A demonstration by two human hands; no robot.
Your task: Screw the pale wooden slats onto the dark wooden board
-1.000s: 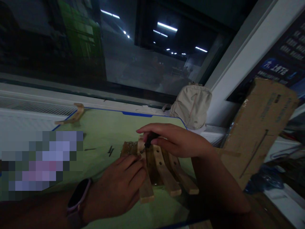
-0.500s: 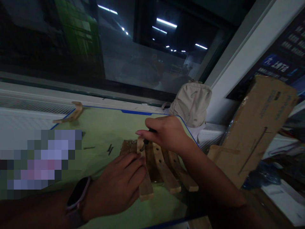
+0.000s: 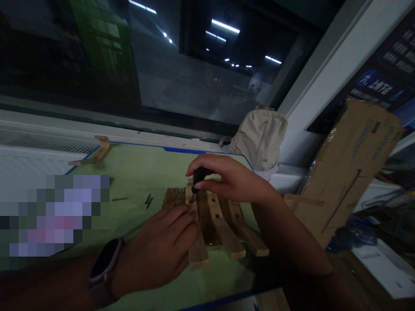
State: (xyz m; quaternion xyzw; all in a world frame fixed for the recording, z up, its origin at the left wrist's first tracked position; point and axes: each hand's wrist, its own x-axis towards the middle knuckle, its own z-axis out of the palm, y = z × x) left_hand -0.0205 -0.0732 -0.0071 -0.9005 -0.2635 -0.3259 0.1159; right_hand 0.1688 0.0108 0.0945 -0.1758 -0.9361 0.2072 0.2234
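Observation:
My right hand [image 3: 235,179] holds a screwdriver [image 3: 199,176] by its black handle, between thumb and fingers. Its shaft slants down to a hole in the leftmost curved wooden piece [image 3: 197,252]. My left hand [image 3: 162,246] is closed over that same piece, and its fingertips are close to the screwdriver tip. Beside it lie two similar pieces, a middle one [image 3: 227,233] and a right one [image 3: 249,235], each with dark holes. Under the pieces is a brown, shiny, tape-like surface [image 3: 207,226], partly covered by my hands.
Several dark screws [image 3: 148,201] lie on the pale green tabletop [image 3: 139,168], with another dark screw [image 3: 119,199] to their left. A curved wooden part [image 3: 99,151] rests at the far left corner. Behind stands a beige backpack [image 3: 261,138]; a large cardboard box [image 3: 353,164] leans at right.
My right hand has turned and its fingers have spread around the screwdriver, so more of the black handle shows. My left hand stays on the wooden piece. The view has shifted slightly.

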